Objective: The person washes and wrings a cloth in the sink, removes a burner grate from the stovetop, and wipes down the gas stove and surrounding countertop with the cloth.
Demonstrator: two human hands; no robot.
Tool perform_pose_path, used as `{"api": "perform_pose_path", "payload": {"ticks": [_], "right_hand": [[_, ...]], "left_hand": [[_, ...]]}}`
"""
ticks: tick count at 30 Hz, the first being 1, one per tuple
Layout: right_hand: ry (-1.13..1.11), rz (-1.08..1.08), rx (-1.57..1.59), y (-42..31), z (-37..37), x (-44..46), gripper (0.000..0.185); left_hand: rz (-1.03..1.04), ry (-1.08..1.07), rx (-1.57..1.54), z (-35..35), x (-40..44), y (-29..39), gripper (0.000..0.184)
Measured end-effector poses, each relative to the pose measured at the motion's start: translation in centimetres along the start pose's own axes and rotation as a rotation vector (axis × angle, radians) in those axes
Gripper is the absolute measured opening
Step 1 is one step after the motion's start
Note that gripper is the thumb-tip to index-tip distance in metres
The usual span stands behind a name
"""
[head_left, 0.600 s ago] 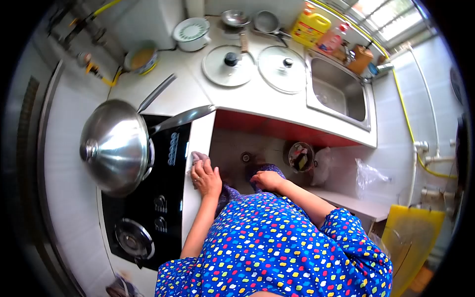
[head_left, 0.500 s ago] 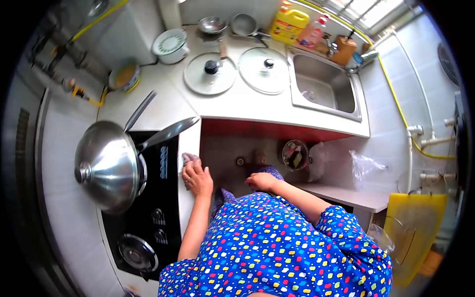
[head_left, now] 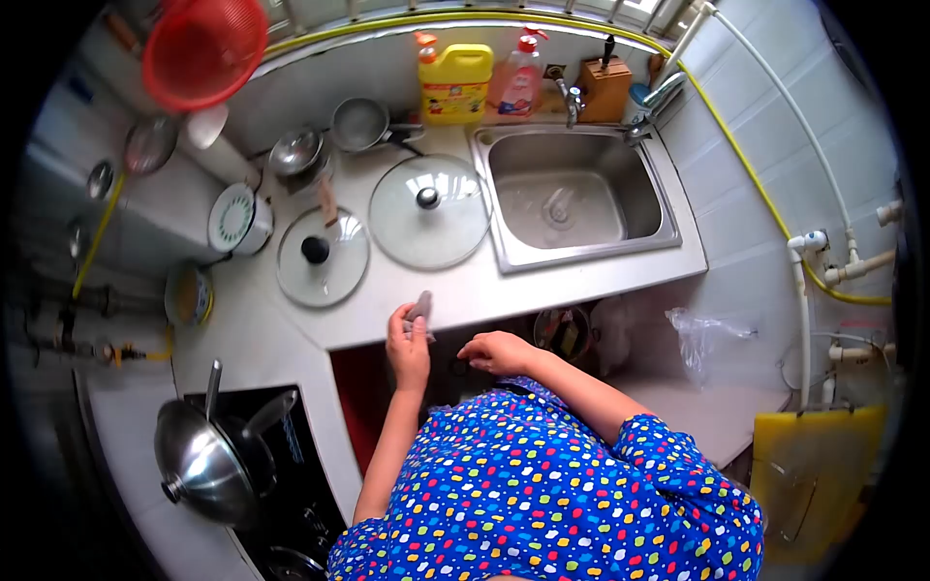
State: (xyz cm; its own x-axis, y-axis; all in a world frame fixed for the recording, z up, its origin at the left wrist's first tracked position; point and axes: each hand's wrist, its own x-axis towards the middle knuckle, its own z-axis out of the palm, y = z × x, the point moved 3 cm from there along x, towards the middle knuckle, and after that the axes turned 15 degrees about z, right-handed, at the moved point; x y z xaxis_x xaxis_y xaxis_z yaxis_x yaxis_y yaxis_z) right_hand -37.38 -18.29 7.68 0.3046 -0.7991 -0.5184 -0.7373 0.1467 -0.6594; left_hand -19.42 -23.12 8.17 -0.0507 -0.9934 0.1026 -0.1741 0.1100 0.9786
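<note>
A greyish cloth (head_left: 420, 308) is gripped in my left hand (head_left: 409, 351), which is raised at the front edge of the white counter (head_left: 504, 295). Part of the cloth sticks up past the fingers. My right hand (head_left: 501, 353) hangs in front of my body, just below the counter edge. Its fingers are loosely bent and somewhat apart, with nothing visible in them. Beyond my hands, two glass lids with black knobs lie on the counter: a larger lid (head_left: 431, 228) and a smaller lid (head_left: 325, 266).
At the right is a steel sink (head_left: 581, 194), with a yellow jug (head_left: 455, 87), a pink pump bottle (head_left: 521, 77) and a knife block (head_left: 604, 87) behind it. Lower left, a lidded steel pan (head_left: 205, 460) stands on the black stove (head_left: 291, 465). A red colander (head_left: 205, 53) hangs upper left.
My left hand has moved with the cloth from the counter strip beside the stove to the counter's front edge by the lids. The view has turned right toward the sink.
</note>
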Motion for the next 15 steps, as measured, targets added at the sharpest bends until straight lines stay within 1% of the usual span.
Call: {"api": "perform_pose_path", "payload": {"ticks": [1,3,5,6,7,8,9,11,12,13,15], "right_hand": [[0.015,-0.010,0.102,0.5,-1.7,0.5,0.028],[0.063,0.013,0.364,2.5,-6.5,-0.4,0.026],[0.130,0.085,0.578,5.6,-9.0,0.5,0.026],[0.154,0.113,0.680,7.7,-10.9,-0.1,0.027],[0.183,0.124,0.788,9.6,-12.4,0.2,0.027],[0.250,0.124,0.904,11.4,-13.6,0.6,0.026],[0.388,0.129,0.836,13.0,-15.4,-0.8,0.026],[0.462,0.224,0.867,16.0,-17.9,-0.9,0.026],[0.512,0.265,0.859,17.3,-19.2,-2.1,0.025],[0.566,0.277,0.876,18.9,-19.6,-1.9,0.025],[0.629,0.342,0.834,20.8,-21.0,-3.0,0.025]], "left_hand": [[-0.012,-0.062,-0.062,1.9,1.5,1.3,0.031],[0.111,-0.146,-0.168,7.7,4.9,3.1,0.029],[0.062,-0.214,-0.252,12.4,8.7,1.8,0.034],[-0.027,-0.258,-0.381,15.9,10.2,2.5,0.040],[-0.203,-0.353,-0.478,18.5,12.1,2.5,0.047],[-0.231,-0.427,-0.423,20.8,13.9,2.8,0.048],[-0.275,-0.499,-0.391,23.6,14.7,3.1,0.050],[-0.253,-0.505,-0.506,27.7,17.8,-0.2,0.054],[-0.418,-0.537,-0.568,29.4,18.6,-0.1,0.055],[-0.506,-0.496,-0.632,30.5,20.0,-2.3,0.054],[-0.397,-0.354,-0.063,32.6,21.7,-8.0,0.054]]}}
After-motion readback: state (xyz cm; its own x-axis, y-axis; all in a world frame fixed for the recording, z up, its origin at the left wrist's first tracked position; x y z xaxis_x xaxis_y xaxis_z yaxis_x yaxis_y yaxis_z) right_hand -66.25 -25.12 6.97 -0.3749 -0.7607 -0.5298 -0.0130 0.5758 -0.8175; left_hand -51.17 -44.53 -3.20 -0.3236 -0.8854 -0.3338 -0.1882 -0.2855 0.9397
